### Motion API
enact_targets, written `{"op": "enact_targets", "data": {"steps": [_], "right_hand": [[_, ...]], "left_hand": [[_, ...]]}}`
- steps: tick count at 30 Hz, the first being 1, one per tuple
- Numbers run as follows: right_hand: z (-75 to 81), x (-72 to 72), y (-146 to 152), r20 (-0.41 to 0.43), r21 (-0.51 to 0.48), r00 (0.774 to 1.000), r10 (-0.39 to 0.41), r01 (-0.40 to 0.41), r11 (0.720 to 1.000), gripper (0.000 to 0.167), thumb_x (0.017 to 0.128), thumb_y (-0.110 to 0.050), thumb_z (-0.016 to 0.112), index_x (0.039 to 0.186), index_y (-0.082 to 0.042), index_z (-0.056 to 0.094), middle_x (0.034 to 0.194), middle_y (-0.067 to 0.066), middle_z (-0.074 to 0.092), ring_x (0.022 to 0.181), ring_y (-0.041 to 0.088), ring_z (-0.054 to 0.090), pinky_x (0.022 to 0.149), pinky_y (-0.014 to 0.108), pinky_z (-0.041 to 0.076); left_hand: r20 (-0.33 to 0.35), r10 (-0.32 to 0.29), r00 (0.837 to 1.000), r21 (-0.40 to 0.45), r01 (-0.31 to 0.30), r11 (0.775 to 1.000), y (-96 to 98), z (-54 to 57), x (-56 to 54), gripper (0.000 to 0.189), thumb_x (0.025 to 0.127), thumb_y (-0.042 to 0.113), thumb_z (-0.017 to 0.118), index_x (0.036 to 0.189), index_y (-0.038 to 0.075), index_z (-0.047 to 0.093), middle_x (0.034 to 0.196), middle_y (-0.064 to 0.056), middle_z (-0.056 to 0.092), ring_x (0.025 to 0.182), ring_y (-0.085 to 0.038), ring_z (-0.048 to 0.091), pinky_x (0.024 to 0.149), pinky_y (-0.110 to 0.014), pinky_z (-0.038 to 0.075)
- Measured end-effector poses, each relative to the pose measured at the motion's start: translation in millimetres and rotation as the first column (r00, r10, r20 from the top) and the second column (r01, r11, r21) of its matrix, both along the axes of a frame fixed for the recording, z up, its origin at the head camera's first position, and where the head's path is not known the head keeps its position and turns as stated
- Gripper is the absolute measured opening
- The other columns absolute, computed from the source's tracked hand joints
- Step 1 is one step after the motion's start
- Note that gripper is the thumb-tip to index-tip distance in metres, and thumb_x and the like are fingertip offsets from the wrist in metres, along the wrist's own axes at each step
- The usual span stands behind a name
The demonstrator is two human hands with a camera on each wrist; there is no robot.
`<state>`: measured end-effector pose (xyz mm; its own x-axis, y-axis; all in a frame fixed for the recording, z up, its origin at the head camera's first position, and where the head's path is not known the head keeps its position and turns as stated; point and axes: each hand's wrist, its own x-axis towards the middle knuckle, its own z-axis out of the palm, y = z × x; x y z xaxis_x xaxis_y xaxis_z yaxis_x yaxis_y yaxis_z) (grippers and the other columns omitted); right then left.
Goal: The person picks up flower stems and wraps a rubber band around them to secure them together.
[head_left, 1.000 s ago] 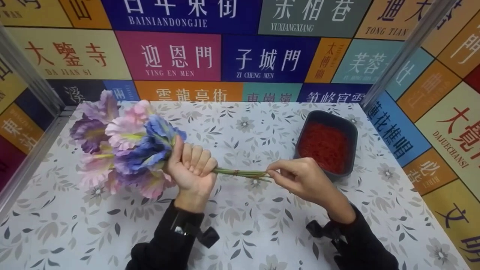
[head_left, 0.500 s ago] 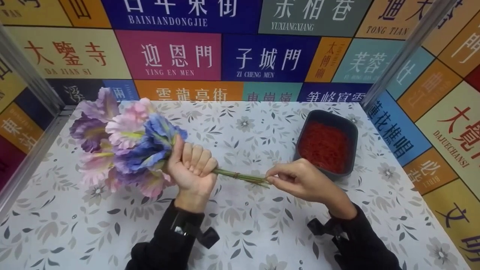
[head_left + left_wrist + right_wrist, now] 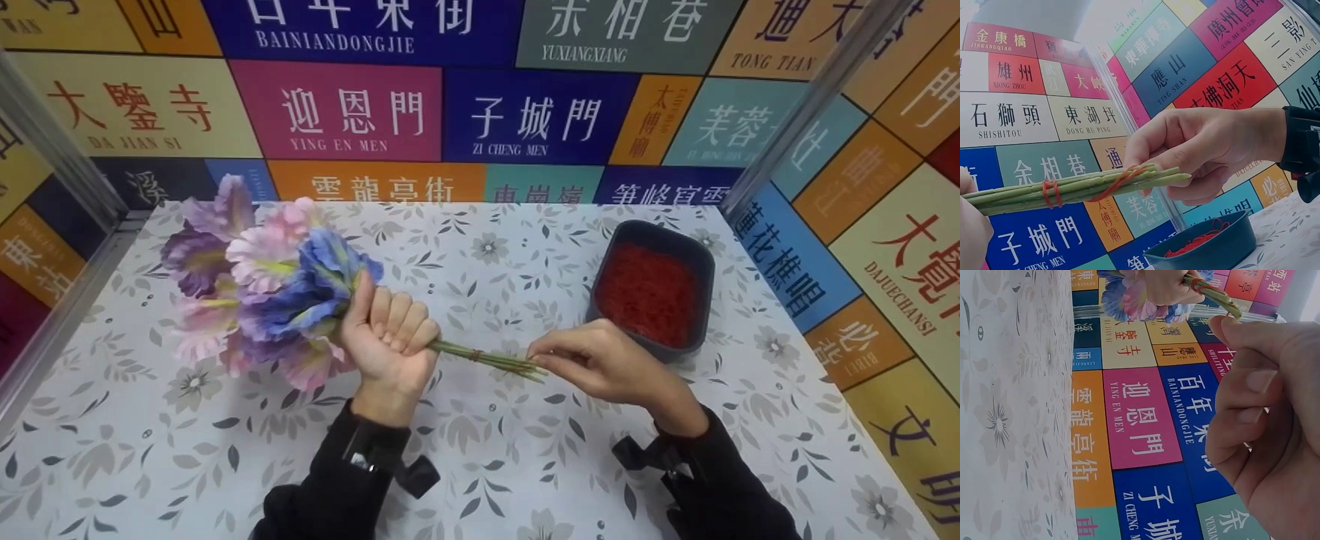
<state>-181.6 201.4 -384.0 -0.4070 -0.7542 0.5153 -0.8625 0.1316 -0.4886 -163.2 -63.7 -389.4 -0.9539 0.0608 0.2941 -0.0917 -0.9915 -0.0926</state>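
My left hand (image 3: pixel 391 334) grips a bunch of artificial flowers (image 3: pixel 289 296), purple, pink and blue, just below the blooms. Their green stems (image 3: pixel 487 358) point right, out of the fist. In the left wrist view, a red rubber band (image 3: pixel 1050 194) is wound round the stems. A second red rubber band (image 3: pixel 1120 183) slants across them nearer the cut ends. At those ends my right hand (image 3: pixel 611 364) has thumb and index finger pinched together, seemingly on this second band; the exact contact is hidden behind the stems. In the right wrist view, the other fingers (image 3: pixel 1247 417) curl inward.
A dark grey-blue tub (image 3: pixel 709 285) full of red rubber bands (image 3: pixel 649 289) stands behind my right hand. The table (image 3: pixel 480 450) has a leaf-patterned white cover. Printed panels (image 3: pixel 337 112) with metal corner posts (image 3: pixel 806 105) enclose the back and sides.
The stem ends have dipped slightly toward me, and the bunch has shifted a little right with my left hand. My right fingers stay near the stem ends.
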Motion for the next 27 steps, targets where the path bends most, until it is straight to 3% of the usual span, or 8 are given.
{"op": "enact_targets", "data": {"steps": [4, 8, 18, 27], "right_hand": [[-2.6, 1.2, -5.1, -0.041, -0.002, 0.999, 0.005, -0.005, 1.0, 0.02, 0.091, 0.005, 0.07, 0.104, -0.009, 0.075, 0.083, -0.001, 0.071, 0.057, 0.004, 0.053, 0.049, 0.016, 0.043], [-6.4, 0.8, -9.2, -0.029, -0.004, 0.999, 0.017, -0.017, 1.0, 0.017, 0.092, 0.003, 0.07, 0.104, -0.008, 0.075, 0.088, -0.001, 0.073, 0.061, 0.004, 0.058, 0.052, 0.017, 0.047], [-14.7, -1.0, -14.9, -0.051, -0.045, 0.998, 0.04, -0.042, 0.998, 0.014, 0.091, 0.002, 0.072, 0.101, -0.008, 0.075, 0.087, 0.0, 0.074, 0.06, 0.004, 0.059, 0.051, 0.015, 0.046], [-21.5, 2.3, -23.9, -0.081, -0.079, 0.996, 0.034, -0.04, 0.996, 0.014, 0.092, 0.0, 0.072, 0.101, -0.01, 0.075, 0.089, 0.0, 0.075, 0.067, 0.006, 0.067, 0.056, 0.017, 0.052]], "left_hand": [[-0.006, -0.018, 1.0, -0.009, 0.018, 1.0, 3.2, -2.0, 0.4, 0.058, 0.111, 0.04, 0.022, 0.058, 0.017, 0.017, 0.05, 0.007, 0.015, 0.041, -0.007, 0.012, 0.038, -0.02, 0.013], [0.008, -0.032, 0.999, -0.044, 0.033, 0.999, 6.8, -4.5, 1.1, 0.059, 0.112, 0.041, 0.022, 0.058, 0.017, 0.016, 0.05, 0.007, 0.014, 0.041, -0.007, 0.011, 0.038, -0.02, 0.012], [-0.003, -0.085, 0.996, -0.053, 0.084, 0.995, 14.1, -8.3, 2.7, 0.059, 0.112, 0.042, 0.022, 0.058, 0.018, 0.017, 0.05, 0.007, 0.014, 0.041, -0.007, 0.011, 0.039, -0.019, 0.012], [0.036, -0.099, 0.994, -0.068, 0.102, 0.993, 22.4, -11.1, 5.9, 0.059, 0.111, 0.042, 0.024, 0.058, 0.018, 0.017, 0.05, 0.008, 0.014, 0.041, -0.007, 0.011, 0.038, -0.019, 0.011]]}}
